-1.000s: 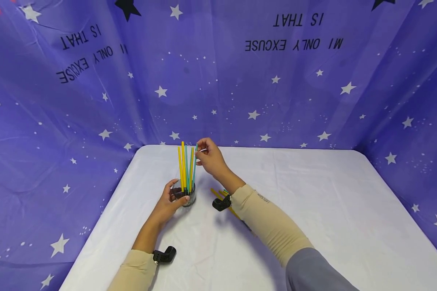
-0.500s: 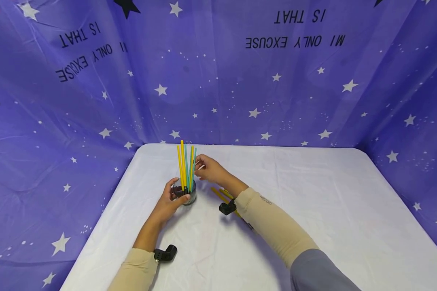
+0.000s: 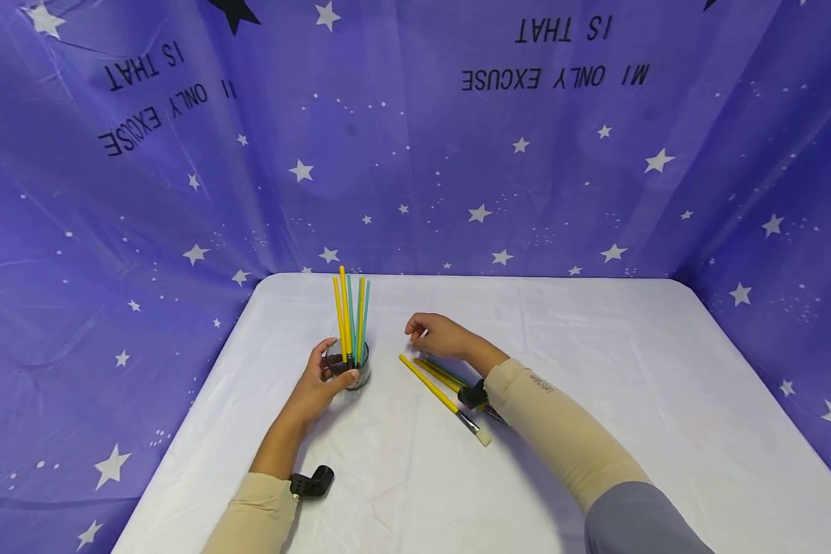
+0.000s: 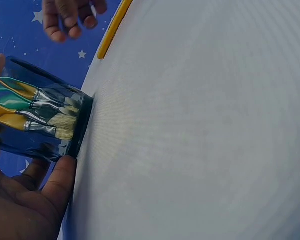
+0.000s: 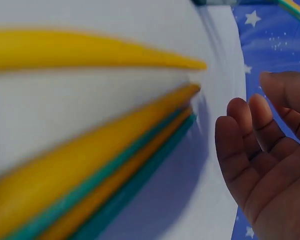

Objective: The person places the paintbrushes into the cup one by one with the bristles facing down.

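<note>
A clear glass [image 3: 362, 375] stands on the white table at the left, with several yellow and teal paintbrushes [image 4: 45, 112] upright in it, bristles down. Fingers and thumb of my left hand [image 3: 321, 388] curl round the glass. My right hand [image 3: 439, 335] hovers to the right of the glass with loosely bent fingers and nothing in them. Just below it lie several more brushes: a yellow paintbrush [image 3: 432, 388] with a flat pale tip, and beside it a bunch of yellow and teal brushes [image 5: 125, 165], partly hidden by the right wrist in the head view.
A white cloth [image 3: 630, 400] covers the table. Purple star-printed fabric [image 3: 415, 138] hangs behind it and along both sides. A black wrist camera [image 3: 313, 483] sits on the left forearm, another black wrist camera [image 3: 472, 395] close over the loose brushes.
My right hand has let go of a teal paintbrush, now standing in the glass, and has moved right and down toward the loose brushes. My left hand stays on the glass.
</note>
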Motion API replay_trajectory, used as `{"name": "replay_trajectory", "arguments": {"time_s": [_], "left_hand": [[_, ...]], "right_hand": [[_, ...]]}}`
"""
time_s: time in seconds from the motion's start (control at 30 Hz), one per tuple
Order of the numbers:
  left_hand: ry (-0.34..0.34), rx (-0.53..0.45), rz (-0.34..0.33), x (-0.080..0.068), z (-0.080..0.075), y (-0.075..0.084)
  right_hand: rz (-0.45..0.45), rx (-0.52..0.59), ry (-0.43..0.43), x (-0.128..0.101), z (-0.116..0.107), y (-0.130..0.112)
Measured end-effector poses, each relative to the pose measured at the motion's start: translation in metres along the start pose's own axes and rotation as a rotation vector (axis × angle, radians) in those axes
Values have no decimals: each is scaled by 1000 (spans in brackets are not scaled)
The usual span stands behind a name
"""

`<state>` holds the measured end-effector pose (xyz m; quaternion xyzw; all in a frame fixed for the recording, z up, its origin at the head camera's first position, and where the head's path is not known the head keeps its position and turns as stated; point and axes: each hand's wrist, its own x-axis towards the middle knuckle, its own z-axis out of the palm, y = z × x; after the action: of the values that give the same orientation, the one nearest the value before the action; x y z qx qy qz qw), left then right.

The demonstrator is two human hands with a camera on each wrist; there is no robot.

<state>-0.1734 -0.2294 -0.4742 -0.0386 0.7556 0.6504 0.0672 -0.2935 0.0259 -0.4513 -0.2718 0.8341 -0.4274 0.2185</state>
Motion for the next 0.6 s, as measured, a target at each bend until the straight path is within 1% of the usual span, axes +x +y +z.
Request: {"name": "replay_trajectory", "arguments": {"time_s": [0.07,0.2,0.33,0.47,0.6], "left_hand": [[8,9,4,3,0,-6],[14,17,4,3,-1,-7],[7,6,2,3,0,-6],[0,3,-5,3,-1,-5],[-10,-1,-7,3,-1,-3]], "right_hand": [[9,-37,-4,-5,-5,5],[30,-71,-22,-13,-12,9],[72,-110,-49,-18,-15,14],[105,-182,-83,-20,-16,15],[137,-242,-145,-22,-16,14]]}}
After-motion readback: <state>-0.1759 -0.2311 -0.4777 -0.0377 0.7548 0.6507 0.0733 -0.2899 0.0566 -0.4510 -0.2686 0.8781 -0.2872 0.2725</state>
